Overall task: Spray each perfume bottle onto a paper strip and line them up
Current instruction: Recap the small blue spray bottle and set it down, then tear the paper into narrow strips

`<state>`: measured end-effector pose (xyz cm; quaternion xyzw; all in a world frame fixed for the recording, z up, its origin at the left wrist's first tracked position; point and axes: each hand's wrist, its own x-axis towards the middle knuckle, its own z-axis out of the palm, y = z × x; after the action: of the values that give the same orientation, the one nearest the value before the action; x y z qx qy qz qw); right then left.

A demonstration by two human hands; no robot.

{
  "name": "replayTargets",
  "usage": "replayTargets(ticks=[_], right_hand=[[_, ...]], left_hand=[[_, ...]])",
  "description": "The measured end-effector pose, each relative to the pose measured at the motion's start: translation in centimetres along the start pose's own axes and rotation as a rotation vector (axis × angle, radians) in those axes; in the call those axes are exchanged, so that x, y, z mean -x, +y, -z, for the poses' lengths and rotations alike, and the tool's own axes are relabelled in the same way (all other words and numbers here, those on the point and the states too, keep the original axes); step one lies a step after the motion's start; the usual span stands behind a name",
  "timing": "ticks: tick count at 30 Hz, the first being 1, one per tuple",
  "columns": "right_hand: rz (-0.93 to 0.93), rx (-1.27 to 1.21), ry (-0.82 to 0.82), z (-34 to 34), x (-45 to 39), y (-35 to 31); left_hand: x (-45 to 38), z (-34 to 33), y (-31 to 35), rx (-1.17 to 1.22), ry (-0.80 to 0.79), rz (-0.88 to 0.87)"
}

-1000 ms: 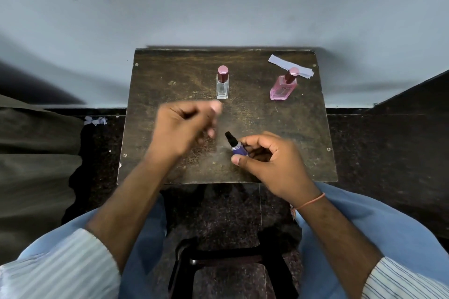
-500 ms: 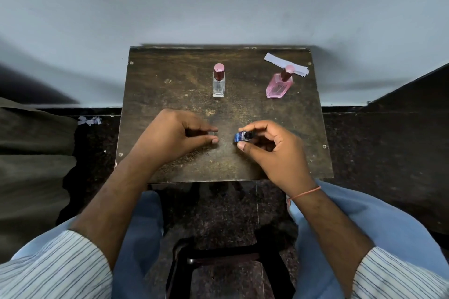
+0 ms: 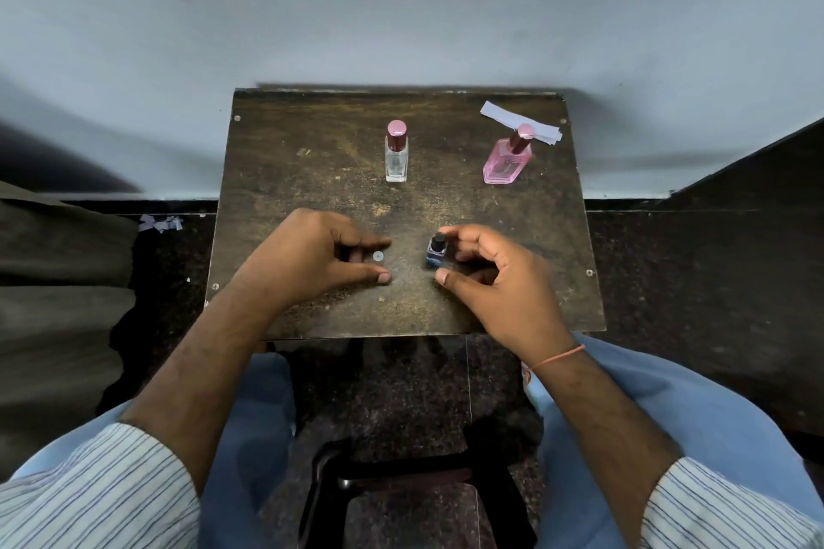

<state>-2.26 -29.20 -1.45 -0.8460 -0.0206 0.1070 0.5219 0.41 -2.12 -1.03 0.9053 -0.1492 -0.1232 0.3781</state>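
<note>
A small blue perfume bottle (image 3: 435,255) with a black nozzle stands upright on the dark wooden table (image 3: 312,138). My right hand (image 3: 499,285) curls round it, index fingertip at the nozzle and thumb by the base. A small pale round cap (image 3: 378,256) sits on the table between the index finger and thumb of my left hand (image 3: 312,267), and neither pinches it. A clear bottle (image 3: 396,158) with a dark red cap stands at the back centre. A capped pink bottle (image 3: 506,163) stands at the back right, with pale paper strips (image 3: 499,111) lying behind it.
The table is small, with its far edge against a grey wall. Paper scraps (image 3: 160,223) lie on the dark floor to the left. A dark stool (image 3: 401,481) stands between my knees below the table's near edge.
Both hands came down from above the table to its surface. The blue bottle went from tilted in my right hand to upright on the table. My left hand let the cap down.
</note>
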Motion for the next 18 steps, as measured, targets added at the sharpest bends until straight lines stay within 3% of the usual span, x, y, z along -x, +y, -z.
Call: replayTargets(ticks=[6,11,14,18], right_hand=[[0.042,0.036,-0.005,1.0,0.1,-0.1],[0.153,0.035,0.319,4.4,0.1,-0.9],[0.065,0.024,0.515,6.9,-1.3,-0.3],[-0.025,0.211,0.558,9.4,-5.8,1.3]], left_hand=[[0.2,0.4,-0.1,0.006,0.057,0.015],[0.1,0.5,0.7,0.036,0.203,-0.036],[-0.1,0.5,1.1,0.069,0.244,-0.059],[-0.3,0.2,1.4,0.073,0.248,-0.084]])
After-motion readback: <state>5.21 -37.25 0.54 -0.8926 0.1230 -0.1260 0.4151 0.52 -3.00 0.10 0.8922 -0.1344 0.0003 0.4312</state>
